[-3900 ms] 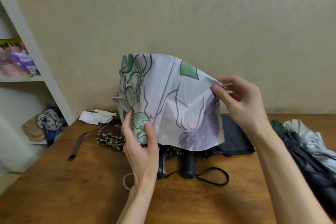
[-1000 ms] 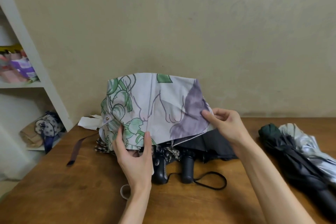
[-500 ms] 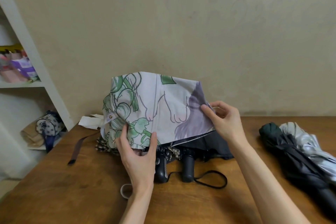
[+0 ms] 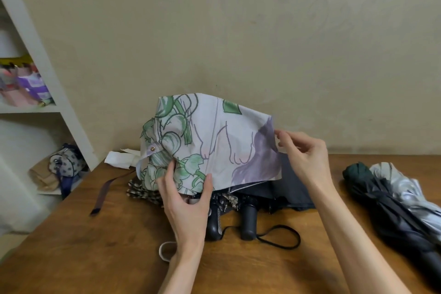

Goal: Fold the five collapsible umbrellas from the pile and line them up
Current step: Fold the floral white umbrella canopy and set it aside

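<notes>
Your left hand (image 4: pixel 185 203) grips the lower hem of the white floral-print fabric umbrella (image 4: pixel 210 141), held above the brown wooden table (image 4: pixel 119 246). Your right hand (image 4: pixel 303 153) pinches its right canopy edge. Two black-handled umbrellas (image 4: pixel 248 219) lie beneath.

White shelf unit (image 4: pixel 49 74) at my 9 o'clock, spotted pouch (image 4: pixel 66 163) low in it. White paper (image 4: pixel 118 158) on wooden table (image 4: pixel 95 258), 10 o'clock.

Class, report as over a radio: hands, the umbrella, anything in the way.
Left hand grips floral umbrella low. Right hand pinches its right edge. Loose, not yet wrapped. Dark umbrellas piled beneath.
</notes>
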{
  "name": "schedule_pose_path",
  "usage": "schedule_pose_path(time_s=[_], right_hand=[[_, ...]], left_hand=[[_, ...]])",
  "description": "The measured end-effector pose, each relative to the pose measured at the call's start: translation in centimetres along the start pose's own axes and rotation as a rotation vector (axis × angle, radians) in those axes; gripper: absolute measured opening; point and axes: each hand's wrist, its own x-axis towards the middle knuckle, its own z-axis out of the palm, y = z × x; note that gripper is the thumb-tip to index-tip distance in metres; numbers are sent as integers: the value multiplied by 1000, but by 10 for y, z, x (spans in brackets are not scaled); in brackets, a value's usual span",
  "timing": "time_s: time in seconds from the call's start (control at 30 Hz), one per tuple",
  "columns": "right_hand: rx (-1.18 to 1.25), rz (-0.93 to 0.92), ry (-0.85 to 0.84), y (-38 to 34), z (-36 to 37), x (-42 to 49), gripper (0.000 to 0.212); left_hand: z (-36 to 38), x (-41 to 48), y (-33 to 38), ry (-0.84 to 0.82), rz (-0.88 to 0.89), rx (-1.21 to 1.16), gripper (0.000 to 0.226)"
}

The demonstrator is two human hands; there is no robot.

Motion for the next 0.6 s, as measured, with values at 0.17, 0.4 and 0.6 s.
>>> schedule_pose_path(time_s=[0.17, 0.4, 0.6], right_hand=[[119, 93, -96, 2, 5, -1, 23], [-3, 164, -61, 16, 10, 4, 24], [54, 116, -13, 12, 6, 4, 6]], left_hand=[[-1, 1, -6, 3, 6, 1, 79], [-2, -1, 2, -6, 9, -16, 81], [-1, -2, 3, -28, 33, -10, 80]])
